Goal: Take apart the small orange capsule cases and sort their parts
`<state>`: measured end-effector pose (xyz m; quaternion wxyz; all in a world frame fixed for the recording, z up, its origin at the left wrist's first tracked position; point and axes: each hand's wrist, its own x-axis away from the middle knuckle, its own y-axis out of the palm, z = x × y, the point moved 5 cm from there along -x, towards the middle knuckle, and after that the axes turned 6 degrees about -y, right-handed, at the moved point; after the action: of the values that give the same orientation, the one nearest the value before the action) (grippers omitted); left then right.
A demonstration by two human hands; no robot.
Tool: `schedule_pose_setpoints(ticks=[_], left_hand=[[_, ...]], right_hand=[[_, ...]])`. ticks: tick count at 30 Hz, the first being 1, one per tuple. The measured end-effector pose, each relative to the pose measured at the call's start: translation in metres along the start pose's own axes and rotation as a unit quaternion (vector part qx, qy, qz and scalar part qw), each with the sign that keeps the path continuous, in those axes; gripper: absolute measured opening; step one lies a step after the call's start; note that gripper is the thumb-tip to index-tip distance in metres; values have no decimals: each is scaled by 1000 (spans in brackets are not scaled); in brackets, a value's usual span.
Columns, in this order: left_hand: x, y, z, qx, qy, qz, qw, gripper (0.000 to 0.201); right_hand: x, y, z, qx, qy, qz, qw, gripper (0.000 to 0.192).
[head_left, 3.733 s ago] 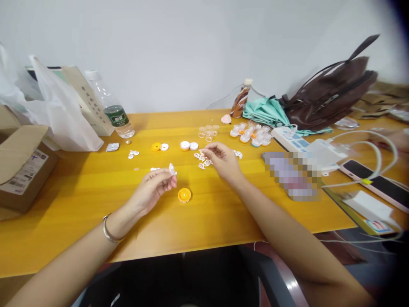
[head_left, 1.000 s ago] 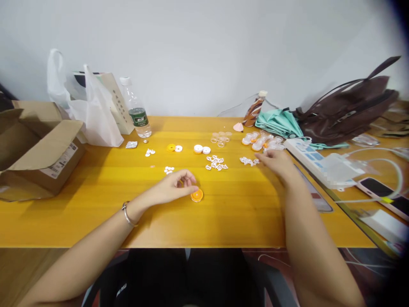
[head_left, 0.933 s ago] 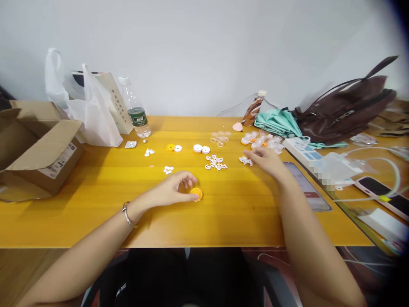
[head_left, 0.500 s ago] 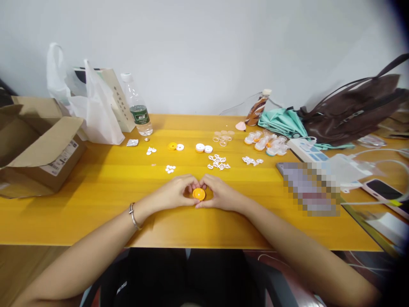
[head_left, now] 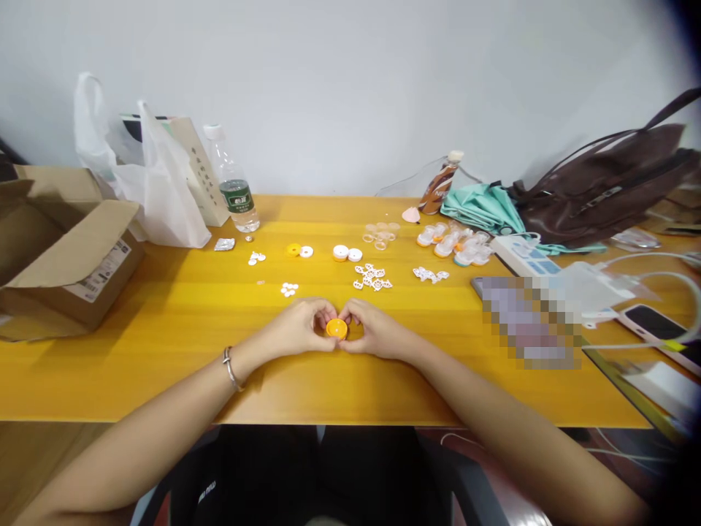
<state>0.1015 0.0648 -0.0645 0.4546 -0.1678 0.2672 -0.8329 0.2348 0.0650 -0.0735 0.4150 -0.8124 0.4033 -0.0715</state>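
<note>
A small round orange plastic part [head_left: 336, 329], shallow like a cap with a pale dot in its middle, is pinched between both hands just above the table. My left hand [head_left: 304, 326] grips its left side with thumb and fingertips. On the opposite side, my right hand [head_left: 375, 330] closes its fingers around the edge. Beyond the hands lie white crown-shaped pieces [head_left: 373, 276] and small white discs [head_left: 290, 289]. Farther back are white round parts [head_left: 347, 253], a yellow disc beside a white ring [head_left: 306, 252], and clear rings [head_left: 380, 235].
An open cardboard box [head_left: 98, 270], a white plastic bag [head_left: 158, 190] and a water bottle [head_left: 235, 183] stand left. On the right are clear-and-orange pieces [head_left: 454, 242], a pixelated phone-like object [head_left: 526, 321], a power strip [head_left: 526, 256], cables and a brown bag [head_left: 602, 186].
The orange part appears tilted a little differently, with the right thumb shifted slightly along its edge. Both hands stay in nearly the same place. The whole view has moved slightly.
</note>
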Motion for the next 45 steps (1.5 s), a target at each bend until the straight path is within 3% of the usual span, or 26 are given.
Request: schedule_pose_setpoints(ticks=[11, 18, 23, 26, 30, 34, 37, 41, 45], left_hand=[[-1, -14, 3, 30, 27, 8, 999, 27], [2, -43, 4, -72, 28, 143, 987, 27], [-7, -52, -10, -85, 31, 208, 974, 37], [-21, -58, -12, -90, 30, 224, 970, 34], [-57, -62, 4, -136, 60, 222, 964, 29], [-106, -53, 19, -192, 68, 194, 960, 28], [-135, -42, 18, -258, 29, 168, 951, 31], [-152, -34, 11, -285, -1, 156, 946, 30], [-151, -35, 10, -279, -10, 163, 946, 36]], right_hand=[[0, -3, 2, -29, 13, -15, 999, 26], [1, -2, 3, -32, 1, -17, 999, 24], [1, -2, 2, -28, -9, -17, 999, 24], [0, -3, 1, -20, -12, -17, 1000, 24], [0, -2, 1, -15, -17, -9, 1000, 24], [0, -3, 0, -16, -16, -9, 1000, 25], [0, -4, -2, -14, -12, -10, 1000, 25], [1, -4, -2, -19, -12, -9, 1000, 24], [1, -3, 1, -21, -10, -10, 1000, 25]])
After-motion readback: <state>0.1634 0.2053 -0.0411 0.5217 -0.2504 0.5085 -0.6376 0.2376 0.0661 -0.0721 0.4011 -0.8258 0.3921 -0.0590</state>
